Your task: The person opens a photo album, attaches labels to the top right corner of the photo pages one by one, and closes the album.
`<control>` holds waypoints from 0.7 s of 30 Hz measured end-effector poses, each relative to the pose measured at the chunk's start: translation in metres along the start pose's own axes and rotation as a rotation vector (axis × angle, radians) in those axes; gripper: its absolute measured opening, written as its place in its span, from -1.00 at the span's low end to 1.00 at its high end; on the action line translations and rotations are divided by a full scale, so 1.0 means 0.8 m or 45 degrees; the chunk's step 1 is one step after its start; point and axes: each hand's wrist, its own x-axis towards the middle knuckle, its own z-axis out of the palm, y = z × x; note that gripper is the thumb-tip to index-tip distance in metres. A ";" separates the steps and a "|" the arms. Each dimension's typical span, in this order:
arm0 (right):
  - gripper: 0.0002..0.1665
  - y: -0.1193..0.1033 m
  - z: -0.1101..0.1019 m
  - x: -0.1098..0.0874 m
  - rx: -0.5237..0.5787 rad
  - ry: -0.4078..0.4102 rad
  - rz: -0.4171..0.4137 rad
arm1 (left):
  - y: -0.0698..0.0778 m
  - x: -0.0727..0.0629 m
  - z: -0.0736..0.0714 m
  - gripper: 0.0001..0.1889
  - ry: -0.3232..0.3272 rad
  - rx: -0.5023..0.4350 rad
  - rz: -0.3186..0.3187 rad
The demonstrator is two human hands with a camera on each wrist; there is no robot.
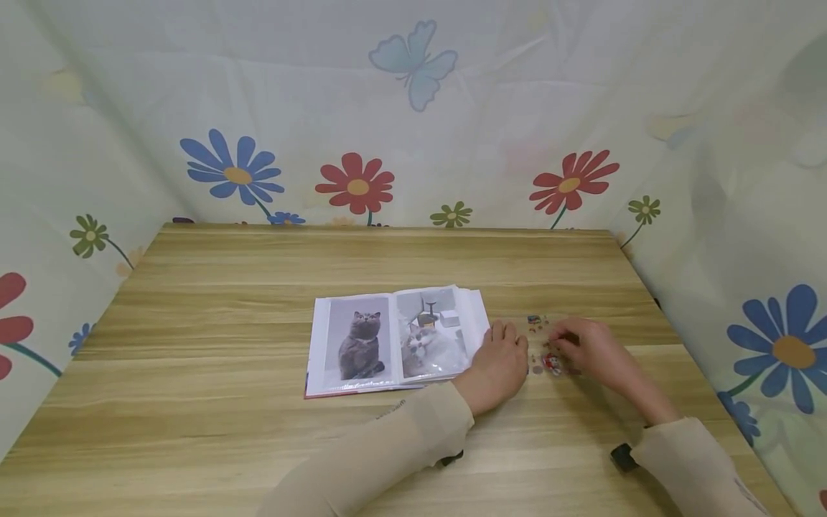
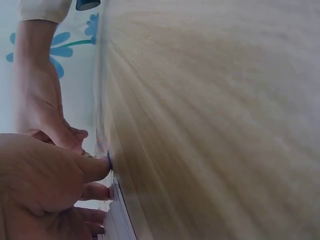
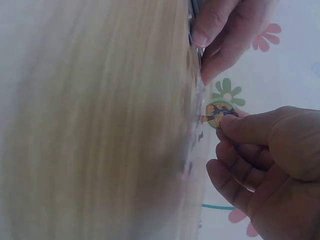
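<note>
A clear sheet of small colourful stickers [image 1: 551, 363] lies on the table just right of an open photo album [image 1: 318, 345]. My left hand [image 1: 500, 362] rests on the sheet's left side, beside the album's right edge. In the left wrist view its thumb [image 2: 97, 167] presses down near the album pages. My right hand [image 1: 594, 352] is over the right part of the sheet. Between thumb and forefinger it pinches a round sticker [image 3: 214, 114] with a yellow and blue picture, held up at the sheet's surface; its other fingers are loosely curled.
The album shows a photo of a grey cat [image 1: 363, 345] on the left page and one of a pale cat [image 1: 429, 348] on the right. Beneath everything is a wood-grain table [image 1: 213, 316]. A flower-printed cloth [image 1: 413, 143] hangs behind it and along both sides.
</note>
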 end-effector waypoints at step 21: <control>-0.86 0.010 0.009 -0.009 0.109 0.100 0.052 | 0.004 -0.004 -0.006 -0.58 -0.059 -0.018 -0.030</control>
